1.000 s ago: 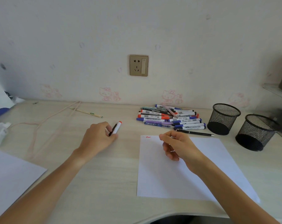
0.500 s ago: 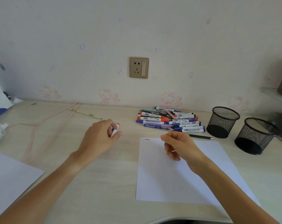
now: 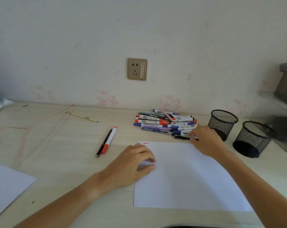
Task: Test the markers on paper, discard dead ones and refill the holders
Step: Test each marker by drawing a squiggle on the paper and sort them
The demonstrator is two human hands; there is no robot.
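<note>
Pale wooden desk [image 3: 70, 162] fills my view. At 10 o'clock from the paper sheet [image 3: 185, 176], a red-capped marker [image 3: 109, 140] lies beside a black pen [image 3: 104, 143], long axis 1-to-7 o'clock. My left hand [image 3: 131, 167] rests loosely curled on the sheet; my right hand [image 3: 205, 140] pinches a black pen [image 3: 182, 137] by the marker pile [image 3: 164, 123].

My right hand [image 3: 205, 139] hides the back end of the slim black pen [image 3: 182, 137]; can't tell if my grip's closed on it. Marker label print too small to read. Grey box [image 3: 286, 84] cut off at right edge.
</note>
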